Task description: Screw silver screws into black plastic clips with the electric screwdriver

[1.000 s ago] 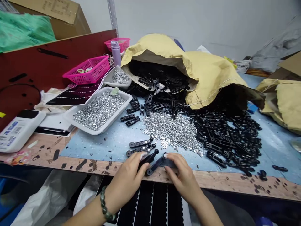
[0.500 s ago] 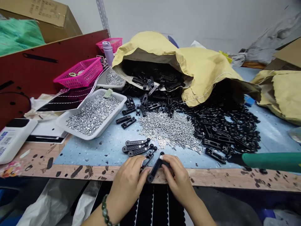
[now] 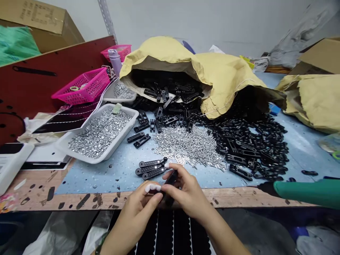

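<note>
At the table's front edge my right hand [image 3: 187, 189] is closed around a black plastic arm [image 3: 170, 180], partly covered by the fingers. My left hand [image 3: 142, 203] meets it from the left, thumb and fingers pinched together; what lies inside that pinch is mostly hidden. White coverings show on some fingertips. Just beyond the hands lie several black perforated arms with ball ends [image 3: 151, 168], side by side. Behind them spreads a heap of silver screws and small nuts [image 3: 191, 145].
A white tray of small metal parts [image 3: 130, 122] stands left, near a pink basket [image 3: 90, 85]. Yellow sacks [image 3: 162, 47] spill black parts at the back. A black parts pile [image 3: 255, 148] lies right, beside a green-handled tool [image 3: 297, 189].
My hands have come together; the black arm has lifted and turned between them. The ball-ended piece by my left hand no longer shows clearly. The view has shifted slightly right.
</note>
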{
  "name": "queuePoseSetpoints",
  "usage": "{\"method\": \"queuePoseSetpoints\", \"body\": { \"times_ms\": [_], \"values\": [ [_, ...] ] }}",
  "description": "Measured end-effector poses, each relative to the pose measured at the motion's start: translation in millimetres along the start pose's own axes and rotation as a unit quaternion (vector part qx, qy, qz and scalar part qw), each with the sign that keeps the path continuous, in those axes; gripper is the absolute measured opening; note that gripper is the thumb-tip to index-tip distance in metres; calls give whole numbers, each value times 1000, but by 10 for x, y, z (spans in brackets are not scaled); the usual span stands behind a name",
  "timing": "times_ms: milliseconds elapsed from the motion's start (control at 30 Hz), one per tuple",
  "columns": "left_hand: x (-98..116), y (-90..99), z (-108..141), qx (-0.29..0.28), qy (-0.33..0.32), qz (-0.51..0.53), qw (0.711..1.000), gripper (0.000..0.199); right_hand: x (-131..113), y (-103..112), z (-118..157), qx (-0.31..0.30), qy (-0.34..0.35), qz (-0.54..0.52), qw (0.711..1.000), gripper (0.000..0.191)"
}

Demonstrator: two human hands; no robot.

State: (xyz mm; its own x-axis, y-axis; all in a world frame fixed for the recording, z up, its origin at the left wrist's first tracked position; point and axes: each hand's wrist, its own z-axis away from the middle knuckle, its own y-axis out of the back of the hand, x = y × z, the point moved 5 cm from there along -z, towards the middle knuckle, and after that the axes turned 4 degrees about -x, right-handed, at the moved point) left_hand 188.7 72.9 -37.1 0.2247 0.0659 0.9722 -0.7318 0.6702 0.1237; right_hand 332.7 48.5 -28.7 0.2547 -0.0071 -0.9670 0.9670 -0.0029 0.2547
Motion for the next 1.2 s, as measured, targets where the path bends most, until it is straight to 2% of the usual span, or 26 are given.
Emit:
{"method": "queuePoseSetpoints", "body": {
  "times_ms": [67,100,200,267,333,400,467,567,667,733,833,1067,1200],
  "values": [
    [9,4,15,-3,-5,2,1000,18,6,-7,-19,-3,3,-37,999,27],
    [8,8,19,-4,-3,-7,1000,18,33,29,-15,2,-1,-44,999,24],
    [-40,34,9,1,26,-66,997,19,163,279,56,55,-24,-42,997,34],
    [-91,57,-12,11,47,-129,990,19,200,472,137,98,-8,20,995,34],
    [-115,79,-34,33,39,-213,976,18,177,546,216,90,40,124,987,25],
    [-77,73,-36,71,-18,-300,951,16,143,493,295,52,102,210,971,16],
    [1,17,1,115,-102,-362,920,16,128,394,374,35,156,252,954,18],
    [66,-174,62,112,-174,-413,887,22,131,260,467,52,208,293,932,25],
    [47,-339,56,86,-156,-452,874,17,146,158,508,42,230,338,912,33],
    [33,-378,36,93,-139,-464,870,12,155,126,511,28,223,367,903,35],
    [27,-392,13,94,-148,-465,868,16,158,113,512,24,202,396,895,36],
    [25,-403,-21,83,-164,-470,863,17,194,45,498,37,177,405,896,42],
    [31,-388,21,81,-158,-482,858,14,207,56,480,24,167,390,905,37]
  ]
}}
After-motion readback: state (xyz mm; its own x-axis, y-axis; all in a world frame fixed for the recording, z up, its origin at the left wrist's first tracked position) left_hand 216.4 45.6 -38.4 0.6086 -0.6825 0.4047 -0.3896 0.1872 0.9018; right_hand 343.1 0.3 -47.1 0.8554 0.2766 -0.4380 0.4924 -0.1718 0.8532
